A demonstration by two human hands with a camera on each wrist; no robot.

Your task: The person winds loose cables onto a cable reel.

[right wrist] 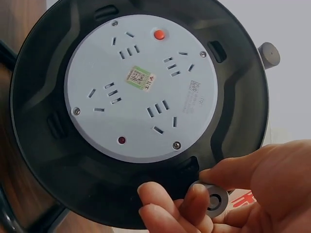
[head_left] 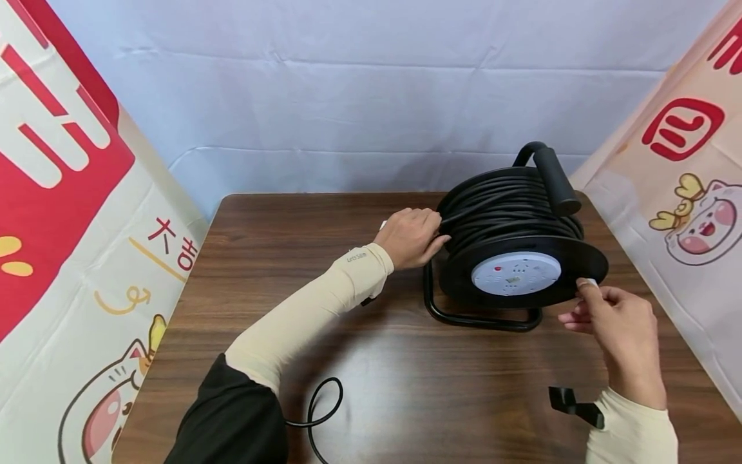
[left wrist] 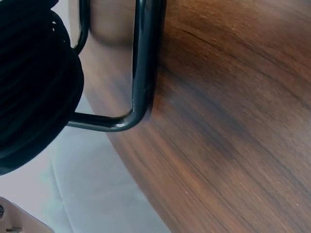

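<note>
A black cable reel [head_left: 524, 303] stands on its tubular stand [head_left: 487, 324], wound with thick black cable [head_left: 504, 206]. Its side disc carries a round white socket panel [right wrist: 141, 90] with a red button [right wrist: 159, 34]. At the reel's left side, my left hand [head_left: 408, 238] has its fingers curled round the cable where it comes off the coil; a small white bit [head_left: 382, 224] shows past the knuckles. My right hand [head_left: 623, 328] pinches a small grey knob [right wrist: 216, 199] at the disc's rim between thumb and fingers. The left wrist view shows the coil [left wrist: 34, 87] and stand, not the hand's grip.
Over the reel rises a black carry handle [head_left: 556, 180]. A loop of thin black cable [head_left: 324, 412] lies on the wooden table [head_left: 406, 386] near the left sleeve. Pale cloth [head_left: 319, 96] hangs behind, with printed banners [head_left: 69, 193] at both sides. A black strap [head_left: 574, 406] dangles from the right sleeve.
</note>
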